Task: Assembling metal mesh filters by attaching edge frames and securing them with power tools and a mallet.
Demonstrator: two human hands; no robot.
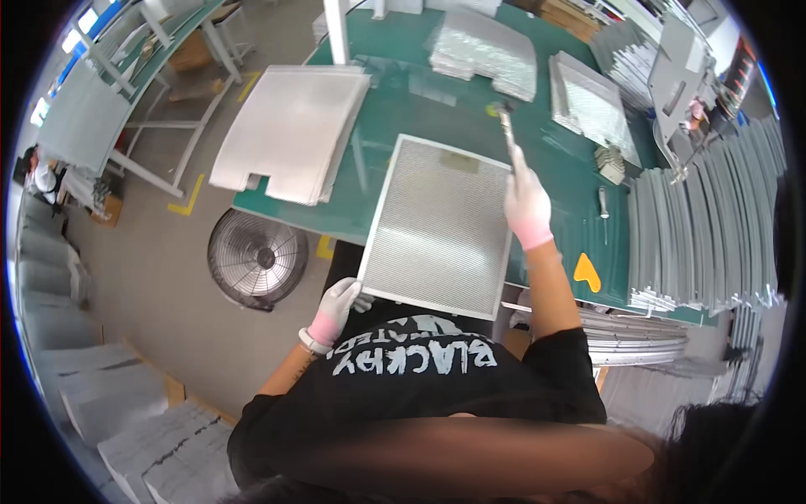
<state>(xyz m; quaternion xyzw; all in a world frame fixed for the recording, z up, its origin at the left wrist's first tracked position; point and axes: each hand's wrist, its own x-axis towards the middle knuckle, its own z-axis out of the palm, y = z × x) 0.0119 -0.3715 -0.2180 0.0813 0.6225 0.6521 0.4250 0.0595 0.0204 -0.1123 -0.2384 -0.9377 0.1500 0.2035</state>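
A framed mesh panel [441, 227], silver with a fine grid, lies flat over the near edge of the green table, tilted a little clockwise. My left hand [338, 304], in a white and pink glove, pinches its lower left corner. To the right of the panel, my gloved right hand [528, 202] is wrapped round the handle of a hammer [506, 128]. The hammer points away from me, its small dark head above the tabletop. Blur hides the exact shape of that head.
Flat metal sheets [290, 130] are stacked at the table's left edge, with more mesh sheets [483, 55] at the back. On the green table [579, 218] lie a screwdriver [603, 202] and a yellow angled piece [587, 272]. Upright panels [705, 223] crowd the right. A round fan [258, 258] stands on the floor.
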